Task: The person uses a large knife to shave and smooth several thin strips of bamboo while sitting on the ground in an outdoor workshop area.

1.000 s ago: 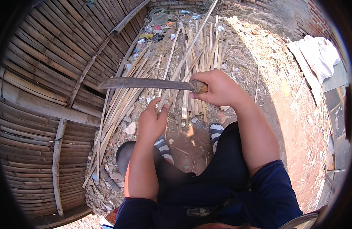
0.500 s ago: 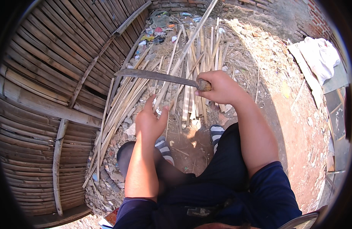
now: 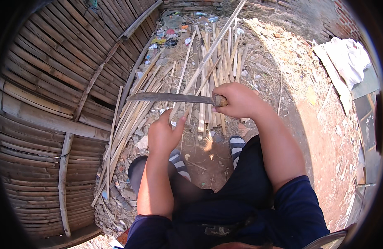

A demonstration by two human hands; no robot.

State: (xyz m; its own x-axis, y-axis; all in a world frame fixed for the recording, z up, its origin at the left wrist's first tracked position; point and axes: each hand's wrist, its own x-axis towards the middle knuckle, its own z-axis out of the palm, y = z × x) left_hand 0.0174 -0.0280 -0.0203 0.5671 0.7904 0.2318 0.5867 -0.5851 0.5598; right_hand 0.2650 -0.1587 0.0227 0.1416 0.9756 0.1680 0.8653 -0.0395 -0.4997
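Note:
My right hand (image 3: 237,99) is closed round the short wooden handle of a machete (image 3: 170,97). Its long dark blade points left, nearly level, and crosses over a long pale bamboo strip (image 3: 216,45). That strip slants from the top edge down to my left hand (image 3: 162,133), whose thumb and forefinger sit on either side of its near end. How the other fingers of that hand grip is hidden. Beyond the blade, several more bamboo strips (image 3: 204,112) lie in a loose bundle on the ground.
A slatted bamboo wall (image 3: 54,87) rises on the left, with another pile of strips (image 3: 129,118) along its foot. Litter (image 3: 170,35) and rubble lie at the back below a brick wall (image 3: 345,18). White cloth (image 3: 345,62) hangs at the right. My sandalled feet (image 3: 237,145) are below my hands.
The machete has come down toward my left hand, its blade turning from slanted to nearly level. The far part of the held strip has shifted slightly right.

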